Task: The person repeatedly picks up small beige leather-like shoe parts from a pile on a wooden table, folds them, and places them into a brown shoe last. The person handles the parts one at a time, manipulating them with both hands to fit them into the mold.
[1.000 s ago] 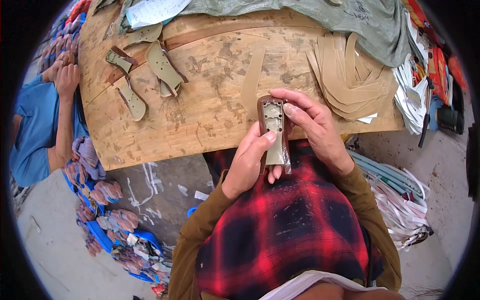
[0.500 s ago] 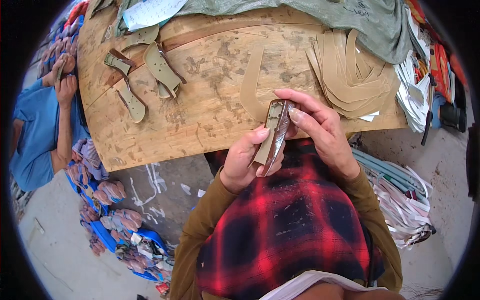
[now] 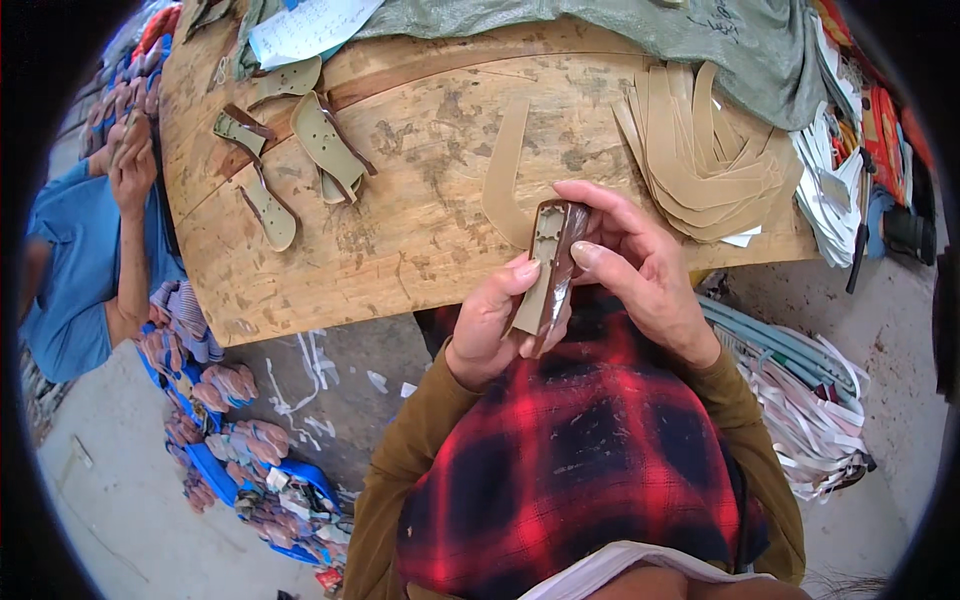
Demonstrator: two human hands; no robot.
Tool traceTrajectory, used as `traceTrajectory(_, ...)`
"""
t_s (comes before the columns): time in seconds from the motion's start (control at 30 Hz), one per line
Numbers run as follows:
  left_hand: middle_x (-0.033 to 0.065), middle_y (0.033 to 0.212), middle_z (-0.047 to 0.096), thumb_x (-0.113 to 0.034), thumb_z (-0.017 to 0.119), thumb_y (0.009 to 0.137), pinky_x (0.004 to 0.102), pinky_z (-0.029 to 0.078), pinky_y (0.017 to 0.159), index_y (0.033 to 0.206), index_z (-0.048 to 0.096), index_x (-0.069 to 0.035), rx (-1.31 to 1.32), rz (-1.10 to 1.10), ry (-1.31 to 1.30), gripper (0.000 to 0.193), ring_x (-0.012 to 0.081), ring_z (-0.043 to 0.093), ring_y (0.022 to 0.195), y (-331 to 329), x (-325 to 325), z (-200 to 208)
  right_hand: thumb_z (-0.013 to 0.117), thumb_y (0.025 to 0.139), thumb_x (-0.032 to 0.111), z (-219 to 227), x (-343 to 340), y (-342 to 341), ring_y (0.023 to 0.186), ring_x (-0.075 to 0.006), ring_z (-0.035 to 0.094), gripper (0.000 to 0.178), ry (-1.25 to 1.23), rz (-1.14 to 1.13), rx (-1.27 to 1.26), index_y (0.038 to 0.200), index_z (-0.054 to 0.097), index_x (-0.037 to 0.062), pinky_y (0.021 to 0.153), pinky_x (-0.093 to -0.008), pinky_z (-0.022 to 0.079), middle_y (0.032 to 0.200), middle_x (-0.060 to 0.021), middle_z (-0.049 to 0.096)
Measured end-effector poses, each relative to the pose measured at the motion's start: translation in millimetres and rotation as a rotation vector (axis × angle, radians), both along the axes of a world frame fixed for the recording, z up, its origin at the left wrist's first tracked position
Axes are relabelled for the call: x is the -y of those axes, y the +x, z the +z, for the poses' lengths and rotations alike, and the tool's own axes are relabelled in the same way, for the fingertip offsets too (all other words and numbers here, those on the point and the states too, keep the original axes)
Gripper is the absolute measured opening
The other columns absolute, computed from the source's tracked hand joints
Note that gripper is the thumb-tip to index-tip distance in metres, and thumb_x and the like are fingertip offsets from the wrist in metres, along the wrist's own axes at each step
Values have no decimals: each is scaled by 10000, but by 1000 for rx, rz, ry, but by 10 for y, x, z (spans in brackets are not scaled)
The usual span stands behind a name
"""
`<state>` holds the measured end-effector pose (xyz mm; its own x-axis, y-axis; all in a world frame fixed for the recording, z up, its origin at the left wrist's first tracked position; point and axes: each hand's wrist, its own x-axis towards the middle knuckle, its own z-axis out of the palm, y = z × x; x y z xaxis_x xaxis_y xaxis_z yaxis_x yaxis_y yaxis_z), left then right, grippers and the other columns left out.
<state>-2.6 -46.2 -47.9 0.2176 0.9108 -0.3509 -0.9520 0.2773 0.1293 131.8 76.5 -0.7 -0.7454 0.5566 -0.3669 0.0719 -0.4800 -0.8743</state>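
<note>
Above my lap, by the near edge of the table, I hold a piece that looks like a shoe wedge heel (image 3: 545, 285), with shiny brown sides and a beige face with dark notches near its top. My left hand (image 3: 490, 315) grips its lower part, the thumb lying on the beige face. At its upper right, the fingers of my right hand (image 3: 640, 265) curl behind it and the thumb rests on the brown side. Similar beige-and-brown pieces (image 3: 325, 145) lie at the table's left. Just beyond my hands lies a single curved tan strip (image 3: 505, 165).
A fanned pile of curved tan strips (image 3: 690, 190) covers the right of the wooden table (image 3: 400, 230). Grey-green cloth (image 3: 600, 25) and a written sheet (image 3: 305, 30) lie along the back. At left, a co-worker in blue (image 3: 85, 260) sits near bundled pieces (image 3: 245, 440). White strips (image 3: 810, 430) hang at right.
The brown piece has turned slightly more upright in my hands. My right thumb has slid a little down its side. The co-worker's raised hand at left has shifted slightly.
</note>
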Motion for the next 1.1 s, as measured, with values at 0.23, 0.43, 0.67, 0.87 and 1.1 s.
traceTrajectory(0.23, 121, 971, 658, -140, 523, 988, 270, 546, 539, 1236, 458, -5, -651, 184, -149, 289, 174, 664, 689, 33, -43, 181, 604, 917, 75, -112, 19, -6, 776, -162, 642, 210, 478, -78, 131, 1113, 610, 0, 660, -272, 521, 924, -97, 627)
traceTrajectory(0.43, 127, 957, 665, -148, 514, 989, 288, 557, 543, 1181, 491, -9, -634, 223, -233, 238, 205, 664, 685, 52, -78, 201, 609, 898, 61, -71, 37, -28, 767, -230, 663, 147, 715, -37, 188, 1019, 645, -15, 655, -298, 532, 886, -136, 652)
traceTrajectory(0.67, 142, 990, 659, -169, 527, 986, 316, 578, 610, 1152, 485, -18, -481, 308, -201, 228, 206, 678, 735, -40, -32, 106, 721, 829, 89, -19, -32, 171, 799, -231, 672, 305, 736, 69, 113, 1101, 629, -15, 705, -320, 540, 925, -141, 667)
traceTrajectory(0.87, 143, 994, 665, -113, 571, 960, 319, 597, 622, 1141, 490, -1, -545, 348, -225, 227, 205, 687, 763, 10, -68, 150, 773, 755, 73, -122, 39, 152, 816, -300, 673, 389, 1091, 26, 107, 1107, 627, -3, 690, -357, 545, 974, -150, 679)
traceTrajectory(1.1, 135, 1069, 651, -68, 554, 962, 338, 572, 771, 1163, 497, 0, -496, 333, -124, 219, 207, 672, 913, -4, -28, 106, 760, 755, 26, -180, 42, 126, 791, -281, 673, 353, 1281, -20, 10, 1079, 623, 18, 657, -353, 531, 955, -125, 680)
